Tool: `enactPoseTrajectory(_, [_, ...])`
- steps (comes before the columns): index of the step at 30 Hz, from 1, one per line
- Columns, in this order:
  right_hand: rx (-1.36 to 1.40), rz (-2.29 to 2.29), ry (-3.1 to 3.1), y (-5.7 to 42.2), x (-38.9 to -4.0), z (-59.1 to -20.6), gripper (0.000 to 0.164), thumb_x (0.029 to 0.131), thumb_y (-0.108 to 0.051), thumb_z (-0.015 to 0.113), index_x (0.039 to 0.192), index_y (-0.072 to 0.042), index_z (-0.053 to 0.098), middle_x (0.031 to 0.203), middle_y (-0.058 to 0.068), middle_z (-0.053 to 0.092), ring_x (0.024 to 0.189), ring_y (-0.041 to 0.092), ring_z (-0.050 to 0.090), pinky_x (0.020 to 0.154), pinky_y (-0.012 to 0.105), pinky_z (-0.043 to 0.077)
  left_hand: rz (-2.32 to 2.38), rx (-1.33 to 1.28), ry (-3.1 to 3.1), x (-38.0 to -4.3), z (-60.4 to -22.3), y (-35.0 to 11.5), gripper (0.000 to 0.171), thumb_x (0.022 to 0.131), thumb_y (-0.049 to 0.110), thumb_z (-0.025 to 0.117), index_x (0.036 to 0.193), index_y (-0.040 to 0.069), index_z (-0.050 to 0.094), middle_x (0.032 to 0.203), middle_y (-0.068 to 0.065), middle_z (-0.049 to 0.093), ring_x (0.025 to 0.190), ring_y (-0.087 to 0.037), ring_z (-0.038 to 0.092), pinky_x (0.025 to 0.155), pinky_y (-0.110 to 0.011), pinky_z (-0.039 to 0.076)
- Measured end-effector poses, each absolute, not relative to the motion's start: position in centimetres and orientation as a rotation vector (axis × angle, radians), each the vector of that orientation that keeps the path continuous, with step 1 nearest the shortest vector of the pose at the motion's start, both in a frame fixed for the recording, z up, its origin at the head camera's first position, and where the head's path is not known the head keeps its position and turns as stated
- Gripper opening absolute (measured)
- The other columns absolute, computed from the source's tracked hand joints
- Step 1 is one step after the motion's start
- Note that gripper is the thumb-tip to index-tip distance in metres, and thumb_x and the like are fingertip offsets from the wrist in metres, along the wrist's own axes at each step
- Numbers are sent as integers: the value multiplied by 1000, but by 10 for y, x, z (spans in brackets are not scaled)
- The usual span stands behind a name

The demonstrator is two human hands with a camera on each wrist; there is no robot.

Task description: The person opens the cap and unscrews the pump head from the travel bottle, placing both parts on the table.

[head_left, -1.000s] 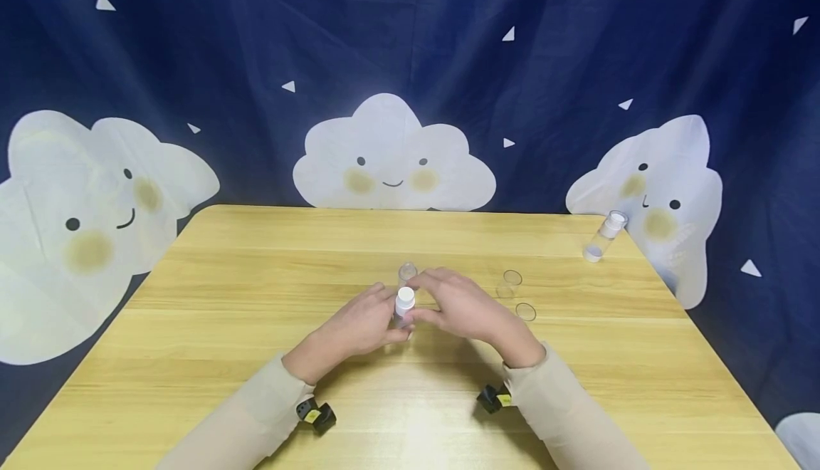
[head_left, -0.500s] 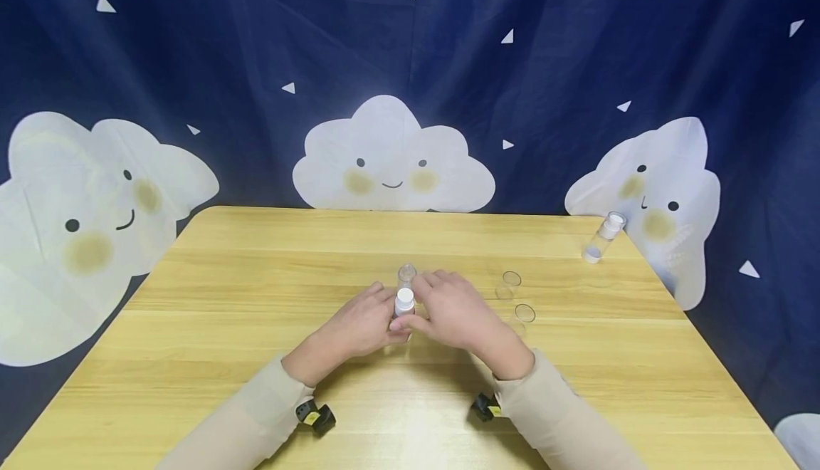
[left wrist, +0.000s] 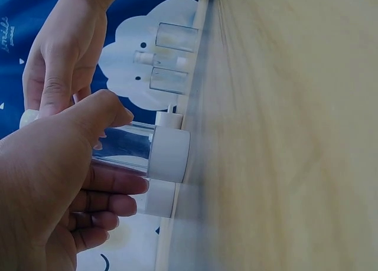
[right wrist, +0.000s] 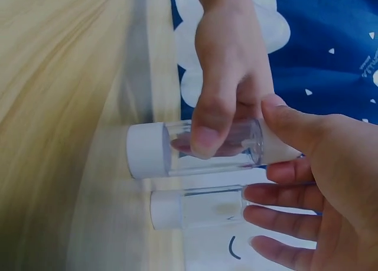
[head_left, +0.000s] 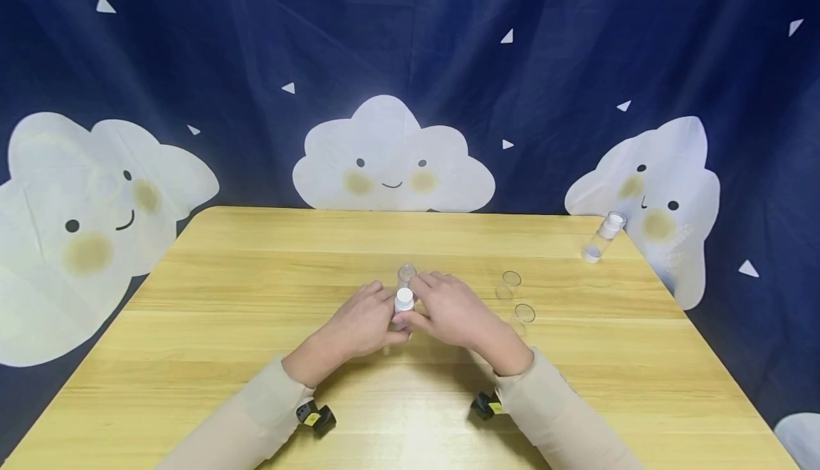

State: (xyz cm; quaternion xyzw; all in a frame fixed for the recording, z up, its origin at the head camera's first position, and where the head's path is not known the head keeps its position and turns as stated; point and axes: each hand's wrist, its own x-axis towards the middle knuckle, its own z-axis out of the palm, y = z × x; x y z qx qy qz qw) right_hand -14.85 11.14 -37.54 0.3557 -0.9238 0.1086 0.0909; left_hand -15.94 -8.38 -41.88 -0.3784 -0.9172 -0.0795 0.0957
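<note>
With the right hand point(head_left: 452, 311) drawn further inward than a second ago, pinching the white top point(right wrist: 275, 146) of a bottle point(head_left: 404, 304). Gripping its clear body with the left hand point(head_left: 364, 322), holding it upright between both hands. Showing beyond them, on the backdrop point(head_left: 410, 50), small lettering point(right wrist: 366, 63) too blurred to read. Angling both hands inward, leaving three right fingers point(right wrist: 283, 221) loose near a second bottle point(right wrist: 212, 209).

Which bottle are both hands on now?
The white-topped bottle in the middle: left hand gripping its clear body, right hand pinching its top. The rear bottle just beyond shows no white top; the far-right bottle is untouched.
</note>
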Motion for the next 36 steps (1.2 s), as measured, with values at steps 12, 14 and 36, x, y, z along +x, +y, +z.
enactPoseTrajectory(12, [1174,529,-2757,120,-154,-371,45,91,-39,67,124,-9,60,120,7,64,114,25,58,98,40,46,-288,-1100,-2715,-160,-419,-83,45,87,49,66,107,9,66,93,4,63,77,-13,44,73,-30,42])
enactPoseTrajectory(14, [1194,545,-2757,122,-155,-371,45,92,-37,67,126,-8,60,123,6,64,116,24,57,100,40,44,-291,-1100,-2707,-160,-419,-83,45,87,49,66,108,9,66,93,4,63,77,-13,44,71,-29,41])
enactPoseTrajectory(36, [1081,284,-2706,118,-150,-374,55,87,-66,55,104,-15,60,92,-2,63,91,19,60,90,41,48,-266,-1114,-2718,-161,-421,-85,51,86,51,68,115,9,66,102,-1,67,81,-14,47,76,-31,44])
